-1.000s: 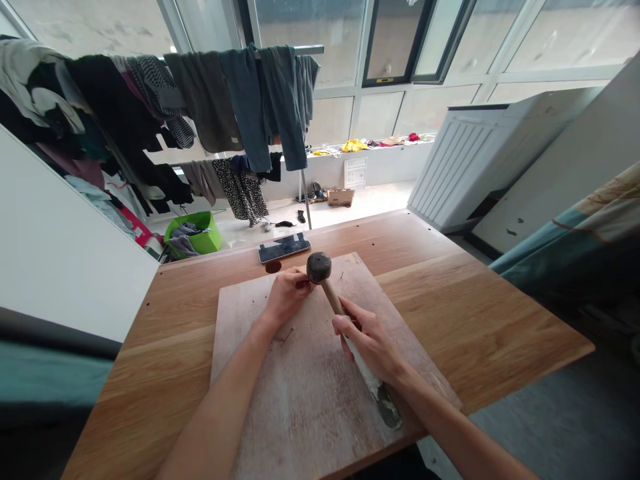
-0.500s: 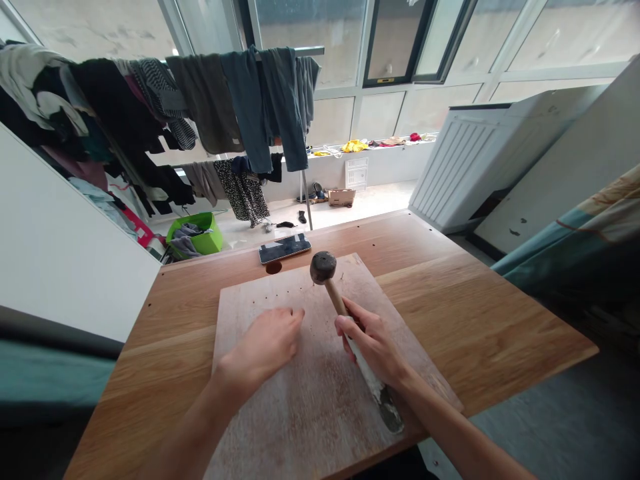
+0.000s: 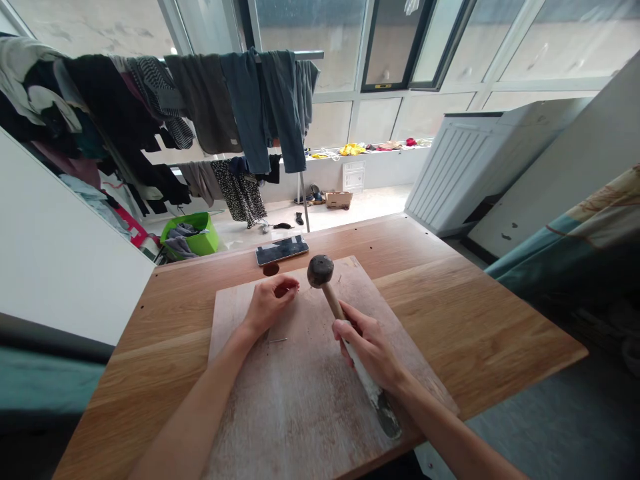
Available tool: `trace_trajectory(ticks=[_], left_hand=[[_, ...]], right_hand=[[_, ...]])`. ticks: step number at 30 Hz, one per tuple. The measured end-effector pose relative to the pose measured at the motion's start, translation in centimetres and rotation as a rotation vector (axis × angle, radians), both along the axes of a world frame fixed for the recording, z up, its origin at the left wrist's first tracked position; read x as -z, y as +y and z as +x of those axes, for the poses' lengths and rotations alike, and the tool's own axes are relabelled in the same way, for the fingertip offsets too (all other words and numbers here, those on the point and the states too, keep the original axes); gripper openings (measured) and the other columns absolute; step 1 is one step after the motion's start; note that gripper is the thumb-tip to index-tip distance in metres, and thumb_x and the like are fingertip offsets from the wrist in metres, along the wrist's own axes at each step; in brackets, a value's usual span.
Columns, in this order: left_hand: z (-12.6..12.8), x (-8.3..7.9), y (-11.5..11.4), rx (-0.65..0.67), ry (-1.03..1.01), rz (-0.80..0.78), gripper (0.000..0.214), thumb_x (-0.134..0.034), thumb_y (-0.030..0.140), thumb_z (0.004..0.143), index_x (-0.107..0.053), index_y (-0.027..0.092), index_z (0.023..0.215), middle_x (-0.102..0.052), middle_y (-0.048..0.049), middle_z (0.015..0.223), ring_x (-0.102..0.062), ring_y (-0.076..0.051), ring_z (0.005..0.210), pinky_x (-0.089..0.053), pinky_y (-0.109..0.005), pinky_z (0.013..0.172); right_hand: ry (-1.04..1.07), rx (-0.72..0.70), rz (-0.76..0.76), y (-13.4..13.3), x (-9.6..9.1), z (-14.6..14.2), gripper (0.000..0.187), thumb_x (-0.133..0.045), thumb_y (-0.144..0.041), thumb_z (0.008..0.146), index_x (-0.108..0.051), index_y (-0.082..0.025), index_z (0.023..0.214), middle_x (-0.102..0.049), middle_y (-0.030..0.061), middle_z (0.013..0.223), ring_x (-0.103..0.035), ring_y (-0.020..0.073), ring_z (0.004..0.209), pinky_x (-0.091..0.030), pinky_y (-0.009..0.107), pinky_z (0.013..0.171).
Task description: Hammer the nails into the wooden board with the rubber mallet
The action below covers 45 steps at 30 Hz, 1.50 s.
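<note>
My right hand is wrapped round the handle of a mallet with a dark, rounded head and a pale, worn shaft. Its head is raised over the far part of a whitish wooden board. Over the board's far left part is my left hand, fingers curled and tips together; what they pinch, if anything, is too small to make out. A loose nail lies flat on the board just below that hand. Another nail stands up from the wood right of the mallet head.
Under the board is a brown wooden table. A phone lies at its far side, beside a round dark hole. Beyond are a rack of hanging clothes, a green basket and a white ribbed appliance.
My left hand has moved away from me, toward the board's far edge, and its fingers have turned. The loose nail now shows on the board. The mallet stays nearly in place.
</note>
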<state>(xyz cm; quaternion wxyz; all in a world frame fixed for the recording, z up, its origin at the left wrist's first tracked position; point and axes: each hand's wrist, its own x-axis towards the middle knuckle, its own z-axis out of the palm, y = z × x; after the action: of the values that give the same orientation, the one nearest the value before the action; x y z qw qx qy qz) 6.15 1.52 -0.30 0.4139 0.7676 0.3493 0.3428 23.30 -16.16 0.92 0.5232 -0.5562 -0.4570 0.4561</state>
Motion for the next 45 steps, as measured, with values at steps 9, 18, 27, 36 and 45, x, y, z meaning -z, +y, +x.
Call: trace_trajectory(ticks=[9, 18, 27, 36, 45], left_hand=[[0.0, 0.6, -0.1, -0.047, 0.056, 0.137, 0.012, -0.068, 0.030, 0.086, -0.076, 0.021, 0.086, -0.079, -0.0018, 0.084, -0.070, -0.016, 0.070, -0.057, -0.027, 0.070], [0.3, 0.9, 0.0, -0.045, 0.008, 0.112, 0.017, -0.072, 0.025, 0.082, -0.070, 0.022, 0.099, -0.081, -0.0008, 0.086, -0.077, -0.018, 0.077, -0.060, -0.028, 0.076], [0.5, 0.9, 0.1, -0.011, 0.024, 0.079, 0.024, -0.070, 0.023, 0.082, -0.067, 0.022, 0.105, -0.080, -0.0010, 0.084, -0.077, -0.019, 0.077, -0.059, -0.029, 0.077], [-4.2, -5.4, -0.4, 0.151, 0.690, 0.190, 0.016, -0.065, 0.027, 0.075, -0.062, 0.025, 0.090, -0.068, -0.0022, 0.091, -0.067, -0.023, 0.084, -0.048, -0.030, 0.069], [-2.5, -6.9, -4.3, 0.243, 1.029, 0.259, 0.022, -0.057, 0.007, 0.074, -0.062, 0.022, 0.090, -0.073, -0.0086, 0.087, -0.068, -0.028, 0.080, -0.035, -0.032, 0.060]], right_hand=[[0.091, -0.022, 0.018, 0.7, -1.8, -0.7, 0.026, -0.056, -0.042, 0.094, -0.063, -0.018, 0.099, -0.053, -0.0061, 0.071, -0.047, 0.0053, 0.038, -0.035, 0.018, 0.035], [0.079, -0.046, 0.026, 1.0, 0.0, -1.8, 0.039, -0.054, -0.038, 0.097, -0.061, -0.019, 0.130, -0.053, -0.0061, 0.076, -0.050, 0.0060, 0.041, -0.040, 0.018, 0.037], [0.011, -0.078, 0.011, 1.1, -0.1, -1.9, 0.037, -0.055, -0.040, 0.098, -0.063, -0.020, 0.128, -0.054, -0.0056, 0.076, -0.050, 0.0061, 0.042, -0.039, 0.018, 0.038], [0.039, -0.027, 0.017, 0.7, 0.0, -1.7, 0.040, -0.054, -0.041, 0.098, -0.062, -0.018, 0.130, -0.054, -0.0049, 0.076, -0.050, 0.0066, 0.042, -0.041, 0.019, 0.039], [0.047, -0.017, 0.016, 0.5, 0.0, -1.5, 0.039, -0.055, -0.042, 0.098, -0.063, -0.018, 0.128, -0.055, -0.0044, 0.077, -0.051, 0.0064, 0.042, -0.040, 0.019, 0.038]])
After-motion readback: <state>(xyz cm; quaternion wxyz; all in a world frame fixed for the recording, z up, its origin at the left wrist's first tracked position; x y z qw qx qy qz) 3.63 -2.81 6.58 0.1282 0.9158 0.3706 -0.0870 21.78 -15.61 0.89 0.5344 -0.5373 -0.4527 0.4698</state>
